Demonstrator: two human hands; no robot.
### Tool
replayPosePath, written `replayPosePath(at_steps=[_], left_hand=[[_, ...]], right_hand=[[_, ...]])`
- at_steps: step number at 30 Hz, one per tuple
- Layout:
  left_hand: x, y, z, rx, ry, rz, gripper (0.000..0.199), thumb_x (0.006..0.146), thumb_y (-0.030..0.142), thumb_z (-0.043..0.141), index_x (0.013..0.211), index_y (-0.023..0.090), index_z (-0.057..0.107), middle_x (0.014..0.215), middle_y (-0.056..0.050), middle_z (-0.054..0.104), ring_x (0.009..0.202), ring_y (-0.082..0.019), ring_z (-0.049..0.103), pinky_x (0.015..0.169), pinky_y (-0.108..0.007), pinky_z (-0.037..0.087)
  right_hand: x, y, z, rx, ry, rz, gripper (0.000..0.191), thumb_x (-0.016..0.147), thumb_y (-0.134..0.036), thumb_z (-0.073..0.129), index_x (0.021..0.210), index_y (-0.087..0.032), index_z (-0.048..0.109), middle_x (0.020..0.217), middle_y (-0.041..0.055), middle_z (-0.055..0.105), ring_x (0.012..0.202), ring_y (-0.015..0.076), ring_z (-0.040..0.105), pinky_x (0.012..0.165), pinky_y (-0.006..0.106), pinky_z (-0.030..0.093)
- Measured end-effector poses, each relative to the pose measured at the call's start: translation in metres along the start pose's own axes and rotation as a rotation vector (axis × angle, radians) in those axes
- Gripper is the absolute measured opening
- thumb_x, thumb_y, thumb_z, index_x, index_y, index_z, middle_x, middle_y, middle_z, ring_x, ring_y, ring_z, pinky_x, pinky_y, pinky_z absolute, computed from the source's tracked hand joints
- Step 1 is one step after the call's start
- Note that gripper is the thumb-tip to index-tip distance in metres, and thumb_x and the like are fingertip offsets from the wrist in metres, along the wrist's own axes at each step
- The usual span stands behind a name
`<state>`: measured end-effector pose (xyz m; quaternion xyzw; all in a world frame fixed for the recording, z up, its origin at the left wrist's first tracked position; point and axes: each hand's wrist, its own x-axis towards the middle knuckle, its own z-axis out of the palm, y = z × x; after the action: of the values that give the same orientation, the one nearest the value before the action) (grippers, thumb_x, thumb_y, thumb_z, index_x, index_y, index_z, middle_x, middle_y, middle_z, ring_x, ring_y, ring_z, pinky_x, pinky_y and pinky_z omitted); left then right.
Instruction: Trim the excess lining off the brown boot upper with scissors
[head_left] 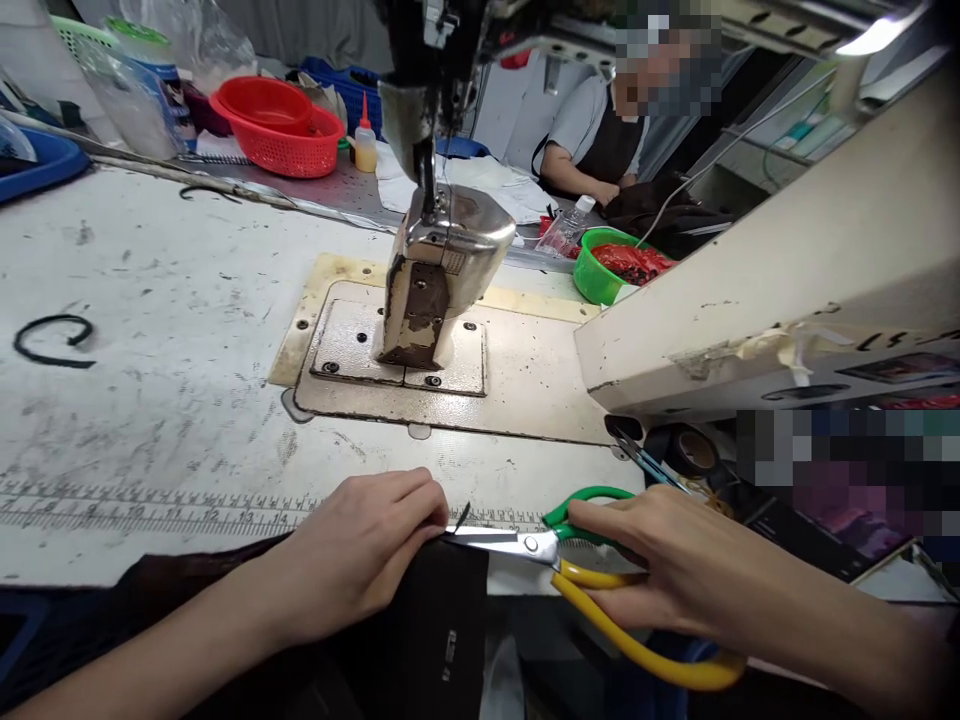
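Observation:
My right hand [660, 560] is closed round the handles of a pair of scissors [517, 542] with one green and one yellow handle. The blades point left and reach to the fingertips of my left hand [375, 540]. That hand pinches the upper edge of a dark piece of material [442, 620], which hangs over the table's front edge and bears small pale print. A thin black strip end sticks up beside the blades. Above my hands stands the metal post of a sewing machine [420, 300], its needle area over the top.
A printed ruler [187, 510] runs along the front of the white table [150, 420]. A curled black strip [56, 340] lies at left. Red baskets [285, 140], a glue bottle [365, 140] and a green bowl [600, 275] stand behind. Another person [592, 140] sits across.

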<state>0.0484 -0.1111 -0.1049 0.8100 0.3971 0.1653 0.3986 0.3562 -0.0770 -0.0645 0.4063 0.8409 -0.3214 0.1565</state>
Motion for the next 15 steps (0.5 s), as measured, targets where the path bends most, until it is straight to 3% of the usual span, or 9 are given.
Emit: replayPosePath(at_steps=[4, 11, 15], left_hand=[[0.001, -0.001, 0.0, -0.016, 0.017, -0.02, 0.01, 0.099, 0.017, 0.042, 0.095, 0.022, 0.049, 0.091, 0.004, 0.056, 0.079, -0.011, 0.052, 0.072, -0.024, 0.038], [0.005, -0.004, -0.003, -0.11, 0.013, -0.018, 0.011, 0.097, 0.016, 0.046, 0.092, 0.02, 0.055, 0.093, 0.002, 0.059, 0.087, -0.011, 0.053, 0.078, -0.024, 0.04], [0.011, -0.002, -0.01, -0.266, 0.0, -0.164, 0.01, 0.093, 0.019, 0.056, 0.085, 0.019, 0.062, 0.082, 0.003, 0.061, 0.074, -0.01, 0.052, 0.068, -0.022, 0.039]], right_hand=[[0.001, 0.002, 0.005, 0.092, -0.046, 0.019, 0.038, 0.09, -0.038, 0.064, 0.073, -0.023, 0.034, 0.06, -0.0075, 0.031, 0.054, 0.013, 0.02, 0.049, 0.026, 0.019], [0.012, -0.009, 0.002, 0.077, -0.042, 0.01, 0.031, 0.088, -0.036, 0.066, 0.076, -0.024, 0.04, 0.057, -0.0088, 0.031, 0.053, 0.0125, 0.019, 0.05, 0.027, 0.019], [0.013, -0.007, 0.003, 0.14, -0.042, -0.019, 0.035, 0.09, -0.034, 0.065, 0.074, -0.023, 0.036, 0.058, -0.0089, 0.02, 0.056, 0.0136, 0.012, 0.049, 0.028, 0.017]])
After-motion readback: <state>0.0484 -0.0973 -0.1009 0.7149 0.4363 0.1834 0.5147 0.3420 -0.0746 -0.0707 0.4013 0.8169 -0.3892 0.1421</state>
